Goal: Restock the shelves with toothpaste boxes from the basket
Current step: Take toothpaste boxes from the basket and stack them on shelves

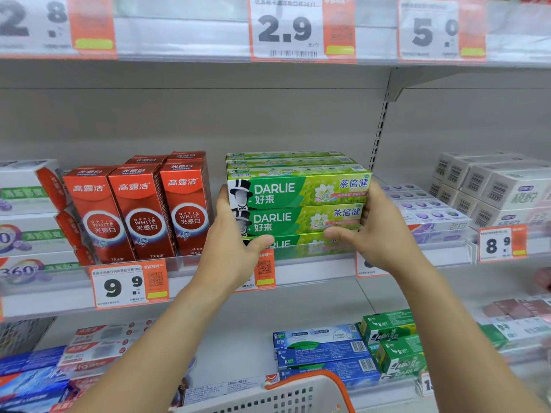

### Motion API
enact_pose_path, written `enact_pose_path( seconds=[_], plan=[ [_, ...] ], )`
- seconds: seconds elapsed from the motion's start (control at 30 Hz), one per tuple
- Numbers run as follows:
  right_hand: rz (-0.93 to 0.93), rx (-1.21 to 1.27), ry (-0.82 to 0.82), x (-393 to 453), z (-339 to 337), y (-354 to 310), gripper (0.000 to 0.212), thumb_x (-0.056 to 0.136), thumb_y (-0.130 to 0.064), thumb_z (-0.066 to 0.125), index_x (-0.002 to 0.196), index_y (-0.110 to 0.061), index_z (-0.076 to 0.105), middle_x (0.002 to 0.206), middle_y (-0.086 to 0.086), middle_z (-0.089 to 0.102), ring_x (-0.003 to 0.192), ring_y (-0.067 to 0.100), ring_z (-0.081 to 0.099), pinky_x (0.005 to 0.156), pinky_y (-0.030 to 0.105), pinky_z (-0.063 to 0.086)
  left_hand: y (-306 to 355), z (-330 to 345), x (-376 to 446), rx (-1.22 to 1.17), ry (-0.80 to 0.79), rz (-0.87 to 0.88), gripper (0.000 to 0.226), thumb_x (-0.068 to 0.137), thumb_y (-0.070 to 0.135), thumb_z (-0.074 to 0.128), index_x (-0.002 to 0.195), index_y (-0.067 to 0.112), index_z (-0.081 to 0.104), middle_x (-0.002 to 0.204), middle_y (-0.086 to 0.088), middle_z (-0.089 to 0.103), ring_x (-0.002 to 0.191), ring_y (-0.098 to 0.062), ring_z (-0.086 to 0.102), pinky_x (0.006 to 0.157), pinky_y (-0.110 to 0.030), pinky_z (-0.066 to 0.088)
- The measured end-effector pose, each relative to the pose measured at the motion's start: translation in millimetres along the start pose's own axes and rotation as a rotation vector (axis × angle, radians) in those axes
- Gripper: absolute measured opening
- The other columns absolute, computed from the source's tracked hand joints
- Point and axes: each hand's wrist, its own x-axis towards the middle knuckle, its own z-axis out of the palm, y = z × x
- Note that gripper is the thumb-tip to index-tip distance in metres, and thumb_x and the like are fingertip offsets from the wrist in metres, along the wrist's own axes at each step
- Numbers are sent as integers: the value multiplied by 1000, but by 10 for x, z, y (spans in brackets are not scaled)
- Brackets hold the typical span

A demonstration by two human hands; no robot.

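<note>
Green card cartons, the toothpaste boxes (298,204), are shown stacked three high at the front of the middle shelf (313,274), between the red boxes (140,210) and the white and purple boxes (429,213). Further green rows lie behind the front stack. Such cartons may be judged light and fairly stiff, with glossy faces likely to slip; thin walls would dent under a hard squeeze. The short ends are judged the best place to be taken hold of, so that several boxes are clamped together as one block.

The left hand (229,242) is pressed against the left end of the stack, its thumb laid across the front of the lowest box. The right hand (378,234) is cupped round the right end, its thumb hooked on the front near the lowest box. Both forearms are raised forward and upward from below. The basket (298,394), white with an orange rim, is seen at the bottom edge; its contents cannot be made out.
</note>
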Motion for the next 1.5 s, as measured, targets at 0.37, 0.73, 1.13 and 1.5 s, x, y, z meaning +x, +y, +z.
enact_pose_path(
  seconds=[0.37, 0.73, 1.13, 1.5],
  plan=[
    [8, -36, 15, -30, -12, -55, 68, 67, -14, 91, 116, -39, 51, 104, -18, 71, 92, -1, 69, 93, 38, 56, 28, 14, -10, -43, 58, -15, 83, 82, 7, 78, 148, 21, 29, 116, 18, 53, 103, -2, 50, 86, -20, 40],
    [41, -275, -20, -87, -226, -85, 89, 62, -29, 93, 138, -34, 47, 117, -28, 63, 102, -4, 64, 83, 20, 53, 9, 45, -54, 11, 112, 3, 95, 81, 17, 80, 154, 16, 20, 147, 4, 49, 130, -16, 49, 108, -31, 38],
    [81, -625, -52, -230, -531, 286, 71, 83, -40, 75, 146, -27, 46, 157, 2, 37, 149, 27, 22, 123, 44, 11, 471, 599, -799, 10, 247, 496, 69, 80, 8, 73, 141, 12, 42, 149, -6, 35, 144, -21, 28, 120, -34, 23],
    [94, -694, -95, -188, -550, 291, 72, 86, -46, 70, 149, -29, 41, 158, 0, 35, 149, 28, 21, 123, 45, 13, 921, 439, 298, 1048, -26, 581, 86, 84, 66, 60, 144, 10, 32, 149, -9, 41, 137, -28, 38, 111, -45, 30]
  ],
)
